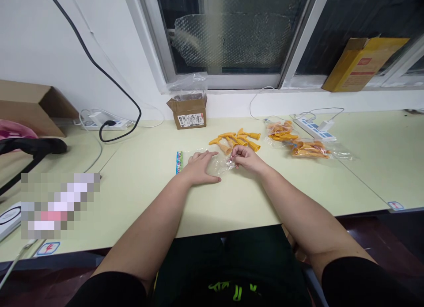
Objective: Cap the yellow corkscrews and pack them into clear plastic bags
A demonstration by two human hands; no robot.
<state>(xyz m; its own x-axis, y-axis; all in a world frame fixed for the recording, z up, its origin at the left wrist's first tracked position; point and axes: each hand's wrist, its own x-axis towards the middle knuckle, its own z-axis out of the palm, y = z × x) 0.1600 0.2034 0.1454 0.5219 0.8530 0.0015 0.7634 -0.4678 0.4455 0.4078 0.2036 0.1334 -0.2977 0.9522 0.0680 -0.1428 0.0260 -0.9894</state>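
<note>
A clear plastic bag (pixel 217 166) with a colourful printed header strip (pixel 179 162) lies flat on the pale table in front of me. My left hand (pixel 200 168) rests on it, fingers spread and thumb stretched out to the right. At the bag's right end my right hand (pixel 245 159) is closed, its thumb and fingers pinching the crumpled plastic. Just beyond the hands lies a loose pile of orange-yellow, horn-shaped plastic pieces (pixel 243 140) with flared ends. Whether anything is inside the bag under my left hand I cannot tell.
Two clear bags of similar orange pieces (pixel 309 150) lie to the right, near a power strip (pixel 314 128). A small open cardboard box (pixel 190 112) stands against the wall. At left are a black cable (pixel 115 84), another power strip (pixel 114 125) and a larger box (pixel 26 101).
</note>
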